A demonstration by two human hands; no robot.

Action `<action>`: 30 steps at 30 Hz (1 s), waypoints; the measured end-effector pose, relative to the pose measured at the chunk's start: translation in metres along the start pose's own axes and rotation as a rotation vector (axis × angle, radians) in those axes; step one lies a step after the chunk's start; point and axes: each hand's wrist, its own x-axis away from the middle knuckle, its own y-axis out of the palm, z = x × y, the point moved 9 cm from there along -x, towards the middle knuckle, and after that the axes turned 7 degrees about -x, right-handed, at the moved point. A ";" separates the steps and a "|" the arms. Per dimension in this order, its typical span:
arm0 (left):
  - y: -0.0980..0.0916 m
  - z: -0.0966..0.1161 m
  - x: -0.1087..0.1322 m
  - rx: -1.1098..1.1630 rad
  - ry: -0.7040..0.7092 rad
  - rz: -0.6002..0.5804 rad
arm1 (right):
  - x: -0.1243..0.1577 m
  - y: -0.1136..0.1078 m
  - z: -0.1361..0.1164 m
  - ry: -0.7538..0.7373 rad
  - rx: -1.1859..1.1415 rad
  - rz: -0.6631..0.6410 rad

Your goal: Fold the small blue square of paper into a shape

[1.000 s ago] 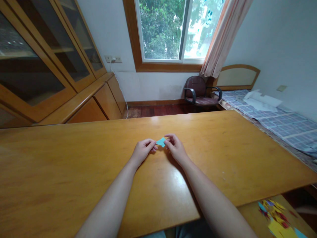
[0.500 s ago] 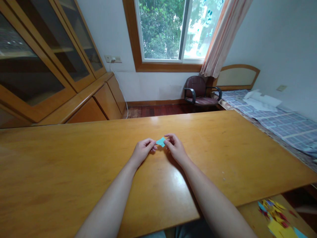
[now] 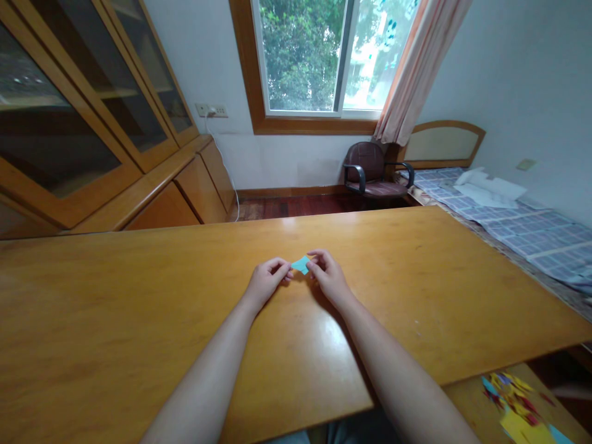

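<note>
A small light-blue piece of folded paper point(image 3: 300, 265) is held between my two hands, just above the wooden table point(image 3: 139, 320). My left hand point(image 3: 269, 280) pinches its pointed left end between thumb and fingers. On the other side, my right hand point(image 3: 327, 274) grips the wider right edge, thumb in front and the index finger arched over the top. The fingers partly cover the paper's right edge, and its finer folds are too small to make out.
At lower right, a lower surface point(image 3: 467, 401) holds a pile of colourful paper pieces point(image 3: 511, 394) and a yellow sheet point(image 3: 522, 428). Beyond the table stand a chair point(image 3: 370, 166), a bed point(image 3: 522, 228) and a glass-door cabinet point(image 3: 161, 148).
</note>
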 end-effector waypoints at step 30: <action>0.001 0.004 -0.001 -0.020 0.015 -0.007 | 0.000 0.000 -0.002 0.009 -0.011 0.003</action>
